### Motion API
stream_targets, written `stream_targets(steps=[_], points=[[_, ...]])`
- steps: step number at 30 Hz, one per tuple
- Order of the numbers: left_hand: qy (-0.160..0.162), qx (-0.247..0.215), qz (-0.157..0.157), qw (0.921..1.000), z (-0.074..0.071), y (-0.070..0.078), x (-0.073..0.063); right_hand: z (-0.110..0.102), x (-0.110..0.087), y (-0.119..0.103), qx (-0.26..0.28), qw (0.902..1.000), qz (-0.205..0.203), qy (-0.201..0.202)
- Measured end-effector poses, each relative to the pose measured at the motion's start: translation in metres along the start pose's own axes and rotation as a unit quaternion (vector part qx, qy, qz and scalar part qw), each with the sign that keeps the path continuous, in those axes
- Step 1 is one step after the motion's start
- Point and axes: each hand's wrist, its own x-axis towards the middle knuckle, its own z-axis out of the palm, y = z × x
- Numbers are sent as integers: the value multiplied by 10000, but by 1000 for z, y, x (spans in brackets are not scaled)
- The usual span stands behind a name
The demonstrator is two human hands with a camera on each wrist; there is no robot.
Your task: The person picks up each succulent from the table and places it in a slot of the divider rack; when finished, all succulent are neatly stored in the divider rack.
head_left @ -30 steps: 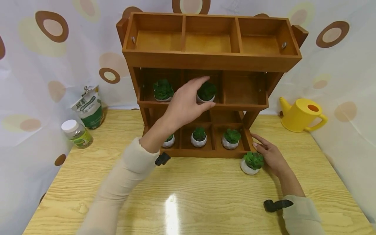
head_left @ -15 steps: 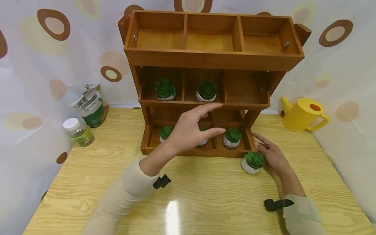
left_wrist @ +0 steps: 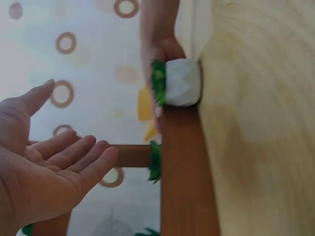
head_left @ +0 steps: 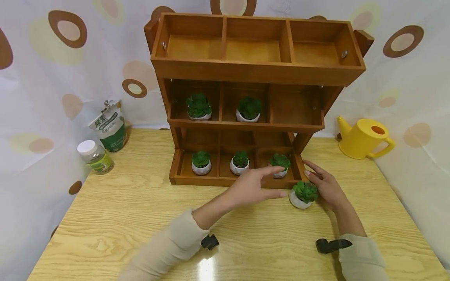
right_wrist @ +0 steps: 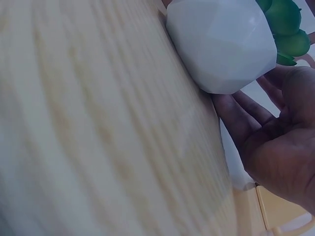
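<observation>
A small succulent in a white faceted pot (head_left: 299, 200) stands on the table by the front right corner of the wooden shelf (head_left: 258, 74). My left hand (head_left: 251, 189), thumb and fingers spread apart, holds nothing in front of the shelf's bottom tier, left of that pot. Beside the shelf's right end, my right hand (head_left: 327, 189) reaches behind the potted succulent with fingers extended; in the right wrist view its fingers (right_wrist: 246, 115) partly disappear behind the pot. Potted succulents occupy all three bottom compartments; the right one (head_left: 280, 171) is partly covered by my left hand.
Two more potted succulents (head_left: 199, 107) sit in the middle tier's left and centre compartments. A yellow watering can (head_left: 362, 138) stands at the right. On the left are a white-lidded jar (head_left: 95, 157) and a clipped green-and-white bag (head_left: 111, 128).
My left hand has come down from the middle-tier centre succulent and moved right, towards the pot on the table. The right hand and that pot stay put.
</observation>
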Motion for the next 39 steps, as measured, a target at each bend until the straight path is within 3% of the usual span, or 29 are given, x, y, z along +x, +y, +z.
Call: stream_targets(steps=[7,13,20,27,39], points=[[-545,53,-264,9981,36,-18,18,1,-1,0,132,9998,-114,30],[-542,183,-307,9979,55,-26,32,0,-3,-1,198,9997,-146,28],[-449,621,-324,9965,65,-28,46,-1,-1,-2,230,9996,-158,-4],[-572,791,-408,9944,77,-30,54,-2,0,-1,277,9995,-115,-38],[-610,1036,-370,9921,81,-23,63,-2,1,1,510,9985,-162,-142]])
